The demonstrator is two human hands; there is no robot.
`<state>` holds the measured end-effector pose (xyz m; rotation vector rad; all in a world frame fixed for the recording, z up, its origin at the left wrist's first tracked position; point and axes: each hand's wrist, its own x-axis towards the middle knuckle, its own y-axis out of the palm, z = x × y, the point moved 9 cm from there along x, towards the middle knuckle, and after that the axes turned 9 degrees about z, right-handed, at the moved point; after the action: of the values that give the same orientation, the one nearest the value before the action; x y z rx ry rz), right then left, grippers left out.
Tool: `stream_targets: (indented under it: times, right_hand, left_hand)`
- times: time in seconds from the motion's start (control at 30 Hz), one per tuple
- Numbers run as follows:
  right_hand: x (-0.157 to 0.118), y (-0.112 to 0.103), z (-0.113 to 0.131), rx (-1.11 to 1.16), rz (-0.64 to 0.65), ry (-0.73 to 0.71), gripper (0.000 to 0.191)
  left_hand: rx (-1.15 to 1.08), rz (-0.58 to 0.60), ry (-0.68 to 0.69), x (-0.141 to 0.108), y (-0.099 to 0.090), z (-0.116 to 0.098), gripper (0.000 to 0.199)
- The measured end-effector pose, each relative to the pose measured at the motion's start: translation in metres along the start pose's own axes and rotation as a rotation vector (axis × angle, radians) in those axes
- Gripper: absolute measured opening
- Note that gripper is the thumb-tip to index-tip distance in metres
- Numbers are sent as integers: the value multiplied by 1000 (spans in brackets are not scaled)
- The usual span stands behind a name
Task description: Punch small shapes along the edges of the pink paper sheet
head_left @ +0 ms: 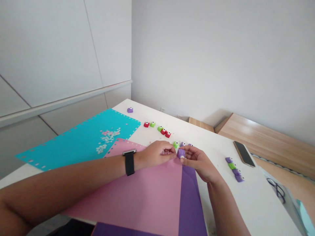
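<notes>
My right hand (200, 162) grips a small purple craft paper punch (181, 153) with a white button between thumb and fingers, at the far edge of the pink paper (152, 193). Just left of the punch is my left hand (159, 151), its fingers curled in a pinch. Whatever lies between those fingertips is too small or hidden to make out. The pink sheet has small holes cut along its far left edge. Purple paper (190, 200) shows beneath it on the right.
Blue paper (81, 141) with punched edges carries a heap of tiny paper cutouts (107, 139). Red punches (168, 134), green punches (152, 124) and purple punches (130, 109) stand along the far side of the white table (211, 141). A phone (243, 154) and black-handled scissors (277, 190) lie right.
</notes>
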<state>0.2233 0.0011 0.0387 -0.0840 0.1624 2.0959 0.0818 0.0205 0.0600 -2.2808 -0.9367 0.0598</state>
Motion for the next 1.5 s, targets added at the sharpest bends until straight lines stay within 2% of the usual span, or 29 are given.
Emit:
stream_targets:
  times: [0.77, 0.97, 1.5]
  right_hand:
    - [-1, -1, -3, -5, 26, 16, 44]
    - [-1, 0, -3, -3, 27, 30, 43]
    - [2, 4, 8, -158, -18, -58, 36]
  left_hand:
    - [-109, 47, -43, 1, 5, 7, 21]
    - [-85, 25, -33, 1, 3, 4, 21]
    - [-123, -1, -34, 0, -3, -1, 22]
